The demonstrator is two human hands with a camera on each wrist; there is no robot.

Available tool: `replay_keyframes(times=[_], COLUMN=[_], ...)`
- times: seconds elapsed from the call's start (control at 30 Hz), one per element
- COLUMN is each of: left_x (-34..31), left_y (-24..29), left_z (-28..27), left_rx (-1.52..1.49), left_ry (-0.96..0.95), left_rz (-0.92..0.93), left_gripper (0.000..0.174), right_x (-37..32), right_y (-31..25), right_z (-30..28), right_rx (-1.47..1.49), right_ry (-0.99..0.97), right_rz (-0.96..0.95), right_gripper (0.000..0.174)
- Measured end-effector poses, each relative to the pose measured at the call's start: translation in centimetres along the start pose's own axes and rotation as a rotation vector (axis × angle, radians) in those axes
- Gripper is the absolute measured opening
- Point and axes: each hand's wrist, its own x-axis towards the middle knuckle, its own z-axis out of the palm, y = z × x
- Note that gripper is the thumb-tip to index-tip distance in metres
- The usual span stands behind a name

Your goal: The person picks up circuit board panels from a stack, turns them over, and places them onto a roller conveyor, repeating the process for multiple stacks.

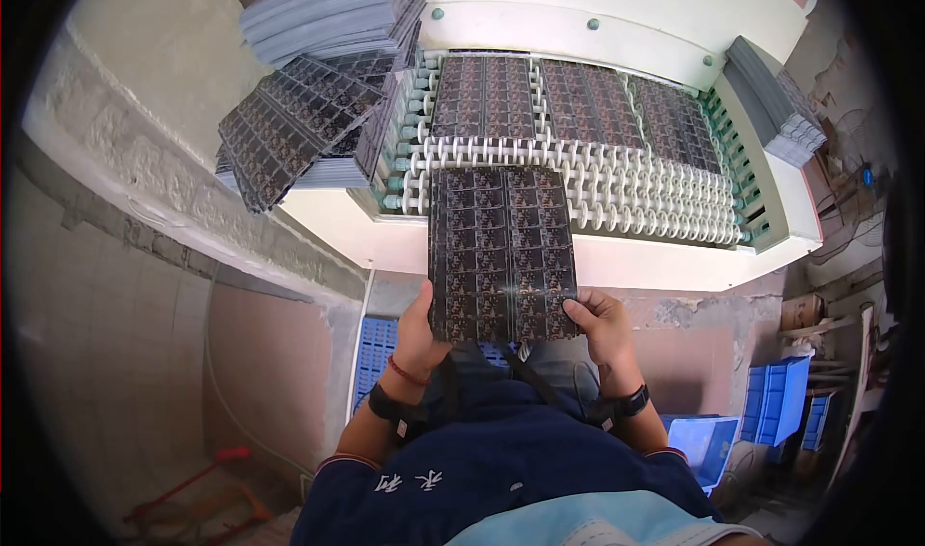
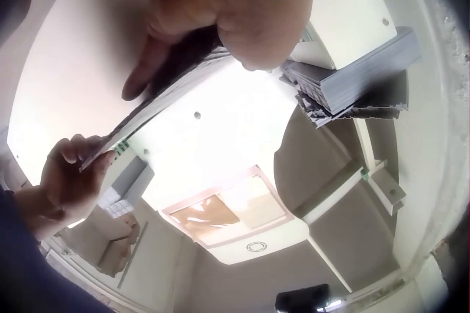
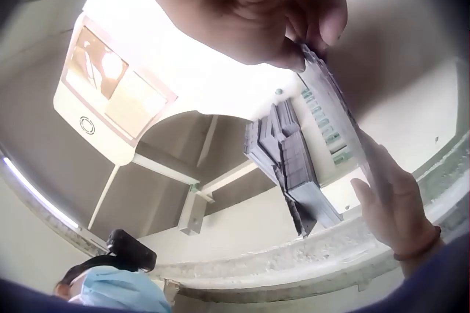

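Observation:
A dark circuit board panel (image 1: pixel 503 257), patterned with rows of small repeated boards, is held between both hands in front of the body. A second edge shows along its left side. My left hand (image 1: pixel 416 332) grips the lower left edge, its fingers partly hidden behind the panel. At the lower right corner, my right hand (image 1: pixel 602 326) pinches the panel with the thumb on top. Seen edge-on in the right wrist view, the panel (image 3: pixel 334 96) spans from the right hand (image 3: pixel 250 5) to the left hand (image 3: pixel 396 210). Its far end overlaps the front rollers (image 1: pixel 617 194) in the head view.
Similar panels (image 1: pixel 482 98) lie in a row on the white roller conveyor. Stacked panels (image 1: pixel 323 16) and loose fanned ones (image 1: pixel 299 112) stand at its left end. Another stack (image 1: pixel 771 103) sits at the right end. Blue crates (image 1: pixel 776 401) are low at the right.

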Motion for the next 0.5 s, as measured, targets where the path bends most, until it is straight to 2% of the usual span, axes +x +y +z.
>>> replay_keyframes(times=[0.07, 0.17, 0.23, 0.3, 0.37, 0.5], left_x=[0.3, 0.7, 0.9, 1.1, 1.3, 2.4], left_y=[0.1, 0.6, 0.8, 1.3, 2.1, 3.7], left_z=[-0.8, -0.9, -0.3, -0.2, 0.2, 0.5], left_rx=[-0.008, 0.056, 0.237, 0.213, 0.188, 0.246], left_ry=[-0.008, -0.009, 0.063, 0.022, -0.023, 0.016], left_rz=[-0.011, -0.015, 0.114, 0.112, 0.110, 0.159], left_gripper=[0.038, 0.033, 0.026, 0.024, 0.023, 0.024], right_x=[0.5, 0.6, 0.6, 0.6, 0.3, -0.7], right_y=[0.7, 0.5, 0.4, 0.3, -0.2, -1.1], right_z=[-0.3, -0.5, -1.0, -2.7, -4.5, -9.0], right_rx=[-0.013, -0.002, 0.022, 0.220, 0.215, 0.232], right_ry=[-0.001, 0.017, 0.037, 0.016, 0.083, 0.183], right_rz=[-0.014, -0.037, -0.042, -0.045, -0.088, -0.187], right_gripper=[0.013, 0.013, 0.013, 0.014, 0.013, 0.012])
